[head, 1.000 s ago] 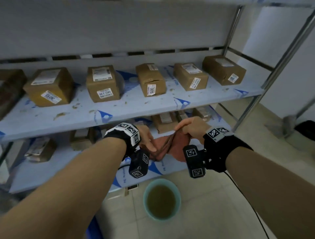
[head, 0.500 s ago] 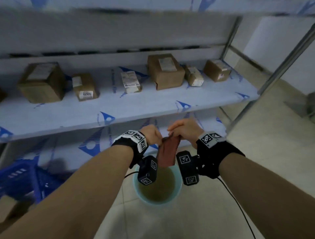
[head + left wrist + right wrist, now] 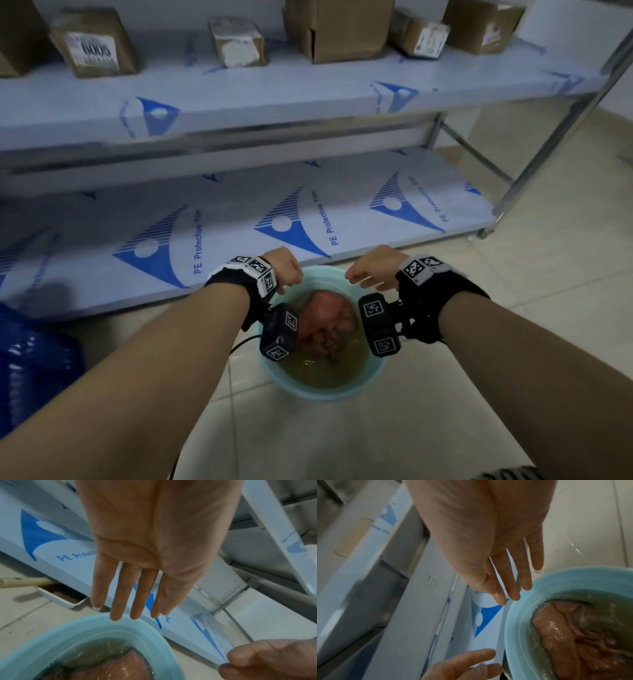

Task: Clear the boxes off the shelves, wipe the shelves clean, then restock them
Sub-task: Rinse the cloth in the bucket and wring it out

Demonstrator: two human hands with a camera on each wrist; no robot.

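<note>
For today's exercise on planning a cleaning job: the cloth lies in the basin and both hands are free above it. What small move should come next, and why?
Probably reach down and grip the cloth to rinse and wring it. It lies soaked in the murky water of the basin, while the left hand and right hand hang open above it, holding nothing.
</note>
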